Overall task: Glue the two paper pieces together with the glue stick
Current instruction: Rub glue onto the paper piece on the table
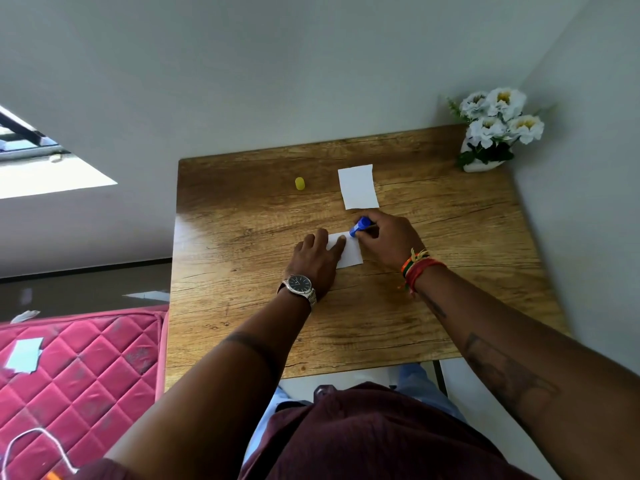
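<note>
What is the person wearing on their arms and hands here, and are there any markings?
Both forearms are bare. The left hand has a silver metal wristwatch with a dark dial. The right hand has orange, red and green thread bands at the wrist, and dark tattoos along the forearm.

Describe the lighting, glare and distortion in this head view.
Head view: soft daylight; a pale glare patch on the table left of the left hand; wide-angle bending at the edges; right hand and glue stick slightly soft.
</note>
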Demonstrator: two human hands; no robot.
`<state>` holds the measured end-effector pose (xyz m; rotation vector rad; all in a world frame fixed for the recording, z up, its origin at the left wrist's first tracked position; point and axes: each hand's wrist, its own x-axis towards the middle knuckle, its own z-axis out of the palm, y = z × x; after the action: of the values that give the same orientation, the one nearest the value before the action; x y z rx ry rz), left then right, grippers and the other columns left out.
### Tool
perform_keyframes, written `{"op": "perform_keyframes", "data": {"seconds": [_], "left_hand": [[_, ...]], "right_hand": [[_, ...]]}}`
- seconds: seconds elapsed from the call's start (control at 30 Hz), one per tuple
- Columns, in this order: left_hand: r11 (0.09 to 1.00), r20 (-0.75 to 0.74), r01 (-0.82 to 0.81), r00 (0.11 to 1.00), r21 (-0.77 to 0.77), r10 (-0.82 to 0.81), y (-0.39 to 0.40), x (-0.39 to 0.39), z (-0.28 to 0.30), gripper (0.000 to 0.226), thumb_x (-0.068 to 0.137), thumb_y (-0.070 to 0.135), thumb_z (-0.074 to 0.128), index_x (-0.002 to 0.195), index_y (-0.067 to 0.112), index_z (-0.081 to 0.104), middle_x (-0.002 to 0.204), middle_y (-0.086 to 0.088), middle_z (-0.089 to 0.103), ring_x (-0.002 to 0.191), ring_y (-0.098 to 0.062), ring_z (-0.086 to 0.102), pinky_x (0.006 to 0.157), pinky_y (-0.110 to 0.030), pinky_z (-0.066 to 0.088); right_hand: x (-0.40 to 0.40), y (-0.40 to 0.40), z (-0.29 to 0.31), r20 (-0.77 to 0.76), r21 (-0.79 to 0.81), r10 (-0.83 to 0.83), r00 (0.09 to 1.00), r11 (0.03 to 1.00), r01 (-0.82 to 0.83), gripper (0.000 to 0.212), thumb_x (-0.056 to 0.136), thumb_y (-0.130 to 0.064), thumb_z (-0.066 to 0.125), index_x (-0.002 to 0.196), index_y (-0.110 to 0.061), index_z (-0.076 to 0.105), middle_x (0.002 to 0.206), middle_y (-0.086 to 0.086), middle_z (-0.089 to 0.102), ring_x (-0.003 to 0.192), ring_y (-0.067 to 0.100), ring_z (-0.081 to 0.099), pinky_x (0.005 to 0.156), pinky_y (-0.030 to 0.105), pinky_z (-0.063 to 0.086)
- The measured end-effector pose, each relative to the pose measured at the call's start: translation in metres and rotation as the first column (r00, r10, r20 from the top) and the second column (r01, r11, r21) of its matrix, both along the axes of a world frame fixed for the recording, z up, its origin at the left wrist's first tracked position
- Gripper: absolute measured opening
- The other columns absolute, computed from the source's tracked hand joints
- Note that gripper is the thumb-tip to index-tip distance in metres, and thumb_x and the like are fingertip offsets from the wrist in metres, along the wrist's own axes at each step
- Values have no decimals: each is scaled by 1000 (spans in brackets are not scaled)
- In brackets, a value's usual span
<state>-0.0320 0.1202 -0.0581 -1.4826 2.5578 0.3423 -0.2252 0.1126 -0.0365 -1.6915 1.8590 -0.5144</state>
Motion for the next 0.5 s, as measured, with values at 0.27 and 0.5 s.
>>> {"op": "perform_keyframes", "data": {"seconds": [0.27, 0.5], "left_hand": [[1000, 15, -7, 1000, 17, 7, -1, -2, 1, 65, 100, 41, 55, 158, 24, 29, 143, -16, 37, 125, -36, 45, 102, -50, 46], [999, 32, -13, 999, 33, 12, 0, -3, 2, 66, 101, 42, 53, 159, 24, 26, 146, -16, 35, 129, -36, 43, 106, -49, 45]], "right_hand": [[-2, 15, 3, -39, 20, 79, 996, 997, -78, 31, 91, -28, 68, 122, -26, 65, 107, 4, 75, 94, 22, 70, 80, 36, 60], [-7, 30, -2, -48, 37, 93, 995, 995, -91, 37, 91, -28, 69, 127, -30, 62, 114, 5, 74, 100, 23, 69, 84, 34, 59]]}}
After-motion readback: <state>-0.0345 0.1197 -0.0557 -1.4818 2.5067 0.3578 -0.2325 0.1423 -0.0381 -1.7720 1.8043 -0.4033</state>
